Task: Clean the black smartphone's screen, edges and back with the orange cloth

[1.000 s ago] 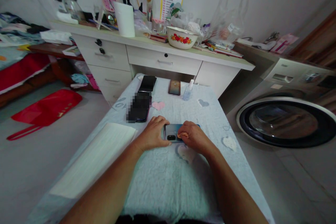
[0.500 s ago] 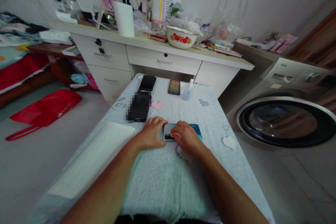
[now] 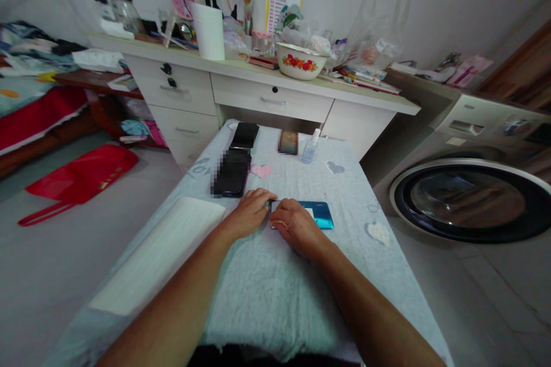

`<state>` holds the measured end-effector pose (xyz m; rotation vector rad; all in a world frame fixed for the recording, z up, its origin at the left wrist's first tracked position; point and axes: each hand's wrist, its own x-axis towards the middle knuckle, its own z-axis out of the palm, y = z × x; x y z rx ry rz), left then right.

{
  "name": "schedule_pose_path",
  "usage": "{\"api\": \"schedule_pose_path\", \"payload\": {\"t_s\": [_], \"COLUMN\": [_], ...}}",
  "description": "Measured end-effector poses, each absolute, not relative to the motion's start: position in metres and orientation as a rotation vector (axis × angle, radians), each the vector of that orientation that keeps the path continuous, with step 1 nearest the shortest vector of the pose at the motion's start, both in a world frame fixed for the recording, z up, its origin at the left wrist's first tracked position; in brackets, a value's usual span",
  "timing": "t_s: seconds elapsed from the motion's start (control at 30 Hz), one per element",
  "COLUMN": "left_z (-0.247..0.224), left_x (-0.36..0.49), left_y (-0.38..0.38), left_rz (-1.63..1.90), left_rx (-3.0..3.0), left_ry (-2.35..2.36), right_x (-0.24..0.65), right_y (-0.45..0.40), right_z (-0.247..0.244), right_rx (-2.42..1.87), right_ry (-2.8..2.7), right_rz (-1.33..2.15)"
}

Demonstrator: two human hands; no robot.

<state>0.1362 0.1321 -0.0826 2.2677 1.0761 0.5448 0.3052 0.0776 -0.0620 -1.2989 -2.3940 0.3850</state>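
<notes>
A blue smartphone (image 3: 323, 215) lies back side up and crosswise on the cloth-covered table, a pale patch showing on its back. My left hand (image 3: 249, 215) holds it at its left end, fingertips at the far left corner. Pinched in my right hand (image 3: 297, 228) is a small orange cloth (image 3: 279, 223), pressed on the left part of the phone. That hand covers much of the phone's left half. Beyond my hands lie a dark phone (image 3: 232, 175), a black phone (image 3: 244, 136) and a smaller brownish device (image 3: 288, 142). A clear spray bottle (image 3: 309, 150) stands beside the device.
Left of my arm lies a folded white cloth (image 3: 159, 255). Behind the table (image 3: 267, 298) is a white desk (image 3: 241, 87) carrying a flowered bowl (image 3: 301, 63) and a paper roll (image 3: 209, 32). A washing machine (image 3: 465, 132) stands right; a red bag (image 3: 86, 175) lies on the floor.
My right hand has slid left along the phone with the orange cloth, baring more of its right end. My left hand has shifted slightly toward the far left corner. The view has moved a little.
</notes>
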Motion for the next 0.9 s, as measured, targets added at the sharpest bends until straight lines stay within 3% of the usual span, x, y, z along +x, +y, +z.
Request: {"api": "schedule_pose_path", "payload": {"t_s": [0.9], "left_z": [-0.086], "left_x": [0.143], "left_y": [0.131], "left_rz": [0.597], "left_rx": [2.368], "left_ry": [1.156], "right_x": [0.335], "right_y": [0.074], "right_z": [-0.054], "right_rx": [-1.377], "right_ry": [-2.445], "right_rz": [0.498]}}
